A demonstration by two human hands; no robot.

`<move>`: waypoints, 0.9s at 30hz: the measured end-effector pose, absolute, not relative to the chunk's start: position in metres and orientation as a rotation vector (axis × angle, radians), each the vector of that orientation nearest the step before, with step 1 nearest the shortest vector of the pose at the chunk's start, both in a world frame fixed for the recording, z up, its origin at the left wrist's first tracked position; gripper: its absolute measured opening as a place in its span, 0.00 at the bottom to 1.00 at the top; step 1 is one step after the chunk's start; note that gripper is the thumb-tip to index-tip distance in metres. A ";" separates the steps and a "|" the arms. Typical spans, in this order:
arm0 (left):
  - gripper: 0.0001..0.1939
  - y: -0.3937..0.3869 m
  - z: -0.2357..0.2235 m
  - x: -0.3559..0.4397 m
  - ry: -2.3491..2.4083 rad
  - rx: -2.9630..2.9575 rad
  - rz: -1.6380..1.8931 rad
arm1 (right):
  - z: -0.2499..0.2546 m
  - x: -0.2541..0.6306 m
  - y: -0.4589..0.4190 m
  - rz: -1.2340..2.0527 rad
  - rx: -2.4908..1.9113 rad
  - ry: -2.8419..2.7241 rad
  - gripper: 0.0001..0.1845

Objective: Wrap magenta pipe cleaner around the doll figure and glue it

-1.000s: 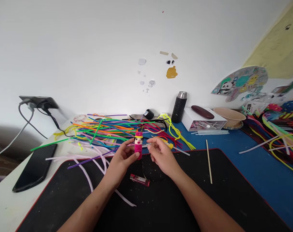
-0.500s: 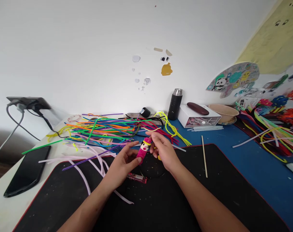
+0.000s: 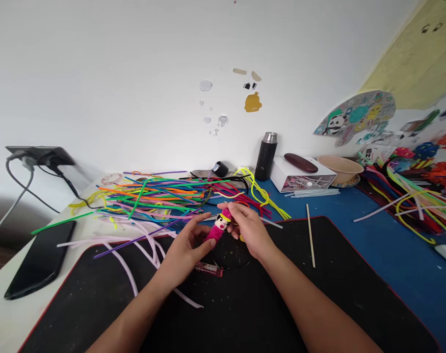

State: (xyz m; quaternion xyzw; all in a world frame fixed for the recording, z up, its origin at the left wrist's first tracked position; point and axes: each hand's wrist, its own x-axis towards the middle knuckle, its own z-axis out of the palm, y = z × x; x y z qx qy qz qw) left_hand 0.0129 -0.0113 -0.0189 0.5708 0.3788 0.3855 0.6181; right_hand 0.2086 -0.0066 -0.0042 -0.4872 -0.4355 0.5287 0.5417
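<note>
A small pipe-cleaner doll (image 3: 220,223) with a magenta body, white face and a yellow-banded magenta hat is held above the black mat (image 3: 237,314). My left hand (image 3: 190,245) grips its body between thumb and fingers. At the hat end, my right hand (image 3: 248,228) pinches the top with thumb and forefinger; its other fingers are curled under. A small yellow piece shows below those fingers, and I cannot tell whether it is held. Beneath my left hand a red packet with a label (image 3: 210,268) lies on the mat.
Many coloured pipe cleaners (image 3: 160,193) are piled behind my hands, with pale lilac ones (image 3: 123,264) on the mat at left. A wooden stick (image 3: 310,235) lies at right. Farther back stand a black flask (image 3: 266,159), a white box (image 3: 287,182) and a bowl (image 3: 342,169). A phone (image 3: 42,260) lies left.
The doll has tipped slightly further to the right, its hat closer in under my right fingers. Both hands stay in nearly the same place; the view has shifted a little.
</note>
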 end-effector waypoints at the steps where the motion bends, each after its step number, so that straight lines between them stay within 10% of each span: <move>1: 0.34 -0.012 -0.019 0.013 0.873 1.322 0.892 | -0.004 0.209 -0.007 1.260 -1.154 -1.029 0.27; 27: 0.32 -0.017 -0.016 0.013 1.015 1.571 0.987 | 0.004 0.209 -0.010 1.455 -1.091 -0.933 0.26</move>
